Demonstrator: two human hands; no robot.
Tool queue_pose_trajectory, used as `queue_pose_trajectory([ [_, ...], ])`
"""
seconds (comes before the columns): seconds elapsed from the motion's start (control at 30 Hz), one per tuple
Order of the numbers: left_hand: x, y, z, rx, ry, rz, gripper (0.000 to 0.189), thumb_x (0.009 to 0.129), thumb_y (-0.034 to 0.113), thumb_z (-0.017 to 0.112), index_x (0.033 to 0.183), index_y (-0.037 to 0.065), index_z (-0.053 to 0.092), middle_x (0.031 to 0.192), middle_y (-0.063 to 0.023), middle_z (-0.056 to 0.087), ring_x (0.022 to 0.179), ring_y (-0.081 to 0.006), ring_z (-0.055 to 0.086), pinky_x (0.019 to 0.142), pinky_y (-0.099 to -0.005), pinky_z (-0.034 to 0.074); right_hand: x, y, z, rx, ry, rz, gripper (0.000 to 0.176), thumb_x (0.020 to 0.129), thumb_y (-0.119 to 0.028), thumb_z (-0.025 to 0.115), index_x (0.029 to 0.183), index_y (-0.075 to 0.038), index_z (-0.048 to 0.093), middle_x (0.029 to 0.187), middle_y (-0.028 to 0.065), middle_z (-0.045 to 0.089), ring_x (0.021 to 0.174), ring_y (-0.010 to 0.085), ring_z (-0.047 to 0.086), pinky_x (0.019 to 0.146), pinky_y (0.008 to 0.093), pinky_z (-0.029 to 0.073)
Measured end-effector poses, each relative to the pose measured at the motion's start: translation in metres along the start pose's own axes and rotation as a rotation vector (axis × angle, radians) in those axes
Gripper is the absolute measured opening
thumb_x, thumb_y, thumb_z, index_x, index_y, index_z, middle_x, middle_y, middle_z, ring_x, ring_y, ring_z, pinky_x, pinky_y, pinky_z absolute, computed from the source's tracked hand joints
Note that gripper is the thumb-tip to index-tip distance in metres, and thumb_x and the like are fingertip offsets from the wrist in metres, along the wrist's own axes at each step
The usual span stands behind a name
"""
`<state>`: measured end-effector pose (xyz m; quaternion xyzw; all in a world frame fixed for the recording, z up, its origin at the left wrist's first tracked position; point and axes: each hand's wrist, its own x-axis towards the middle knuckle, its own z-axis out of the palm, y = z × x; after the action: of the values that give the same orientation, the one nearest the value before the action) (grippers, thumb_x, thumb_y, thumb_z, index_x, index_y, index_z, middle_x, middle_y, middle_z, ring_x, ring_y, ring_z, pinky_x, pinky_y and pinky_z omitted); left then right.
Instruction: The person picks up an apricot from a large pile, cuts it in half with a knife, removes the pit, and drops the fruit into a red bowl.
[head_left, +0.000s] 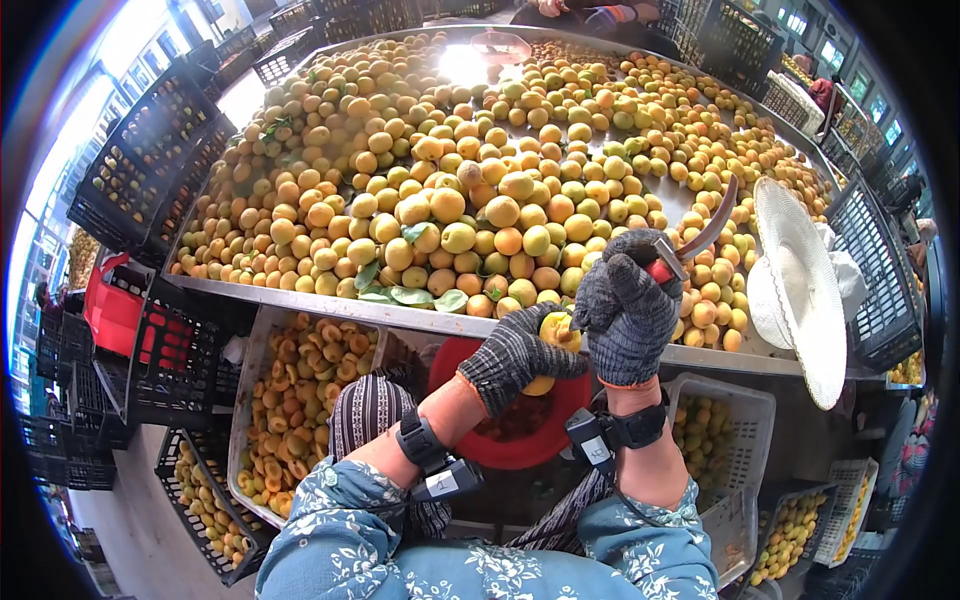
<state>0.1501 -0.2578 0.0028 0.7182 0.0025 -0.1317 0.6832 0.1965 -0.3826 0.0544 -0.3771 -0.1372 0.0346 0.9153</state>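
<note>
My left hand (512, 362), in a dark grey knit glove, is closed round an apricot (559, 329) whose cut yellow flesh shows between the fingers and thumb. Beside it, my gloved right hand (632, 318) grips a curved knife (714, 222) by its red handle; the blade points up and away from the fruit. The right fingertips are right at the apricot. Both hands are over a red basin (500, 458) at the table's near edge, with another yellow piece of fruit low behind the left thumb.
Whole apricots (500, 211) are heaped on the metal table (300, 297), with green leaves near its front edge. A straw hat (800, 290) lies at right. Apricot halves fill a white crate (240, 430) at lower left; another white crate (755, 420) holds fruit at right. Black crates (150, 160) stack at left.
</note>
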Motion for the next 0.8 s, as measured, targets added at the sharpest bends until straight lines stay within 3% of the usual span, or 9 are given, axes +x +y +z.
queue_pose_trajectory([
  [0.13,0.001,-0.007,0.003,-0.205,-0.026,-0.003,0.049,0.060,0.018,0.084,0.102,0.003,0.063,0.093,-0.0043,0.066,0.087,-0.0135,0.059,0.081,-0.0291,0.048,-0.001,-0.001,0.001,0.001,0.000,-0.002,0.019,0.077,-0.009,0.071,0.090,-0.002,0.059,0.064,0.0005,0.054,0.042,0.0085,0.046,0.038,0.0220,0.038],
  [0.3,0.001,-0.011,0.005,0.002,-0.012,0.048,0.049,0.060,0.017,0.083,0.102,0.002,0.063,0.091,-0.0083,0.067,0.085,-0.0168,0.061,0.080,-0.0307,0.048,0.000,0.002,-0.003,0.007,-0.003,0.001,0.021,0.076,-0.009,0.072,0.091,-0.003,0.059,0.067,0.0007,0.056,0.044,0.0083,0.048,0.039,0.0218,0.039],
  [0.37,0.000,-0.007,0.003,0.056,-0.022,0.052,0.051,0.059,0.018,0.082,0.103,0.002,0.063,0.090,-0.0091,0.067,0.085,-0.0178,0.061,0.080,-0.0312,0.048,0.001,0.004,-0.003,-0.072,-0.052,-0.044,0.021,0.082,-0.015,0.068,0.095,-0.003,0.055,0.055,0.0003,0.044,0.038,0.0095,0.039,0.035,0.0235,0.033],
  [0.6,-0.006,0.006,-0.006,0.212,0.011,0.062,0.052,0.055,0.019,0.082,0.101,0.002,0.064,0.090,-0.0101,0.067,0.085,-0.0198,0.062,0.078,-0.0324,0.048,0.002,0.004,-0.008,-0.108,-0.112,-0.056,0.020,0.084,-0.015,0.066,0.095,-0.003,0.055,0.055,0.0001,0.043,0.040,0.0090,0.039,0.036,0.0237,0.033],
  [0.67,-0.006,0.006,-0.009,0.156,-0.006,0.024,0.047,0.058,0.018,0.081,0.099,0.002,0.065,0.090,-0.0100,0.067,0.084,-0.0198,0.062,0.078,-0.0323,0.048,0.002,0.000,-0.010,-0.010,-0.089,0.053,0.020,0.079,-0.011,0.068,0.092,-0.002,0.057,0.068,0.0019,0.055,0.046,0.0087,0.049,0.040,0.0224,0.040],
  [0.73,-0.008,0.005,-0.011,0.099,-0.022,-0.013,0.042,0.060,0.016,0.079,0.097,0.002,0.065,0.091,-0.0100,0.066,0.084,-0.0197,0.062,0.078,-0.0322,0.048,0.003,0.000,-0.009,0.051,-0.087,0.069,0.020,0.080,-0.011,0.068,0.093,-0.002,0.056,0.067,0.0024,0.055,0.045,0.0088,0.049,0.040,0.0225,0.040],
  [0.8,-0.013,0.003,-0.012,0.075,-0.055,0.210,0.030,0.068,0.008,0.073,0.096,0.003,0.066,0.093,-0.0087,0.065,0.086,-0.0145,0.060,0.078,-0.0292,0.048,0.003,0.001,-0.008,0.113,-0.086,0.084,0.019,0.080,-0.011,0.067,0.093,-0.002,0.056,0.066,0.0028,0.055,0.045,0.0090,0.048,0.040,0.0225,0.040],
])
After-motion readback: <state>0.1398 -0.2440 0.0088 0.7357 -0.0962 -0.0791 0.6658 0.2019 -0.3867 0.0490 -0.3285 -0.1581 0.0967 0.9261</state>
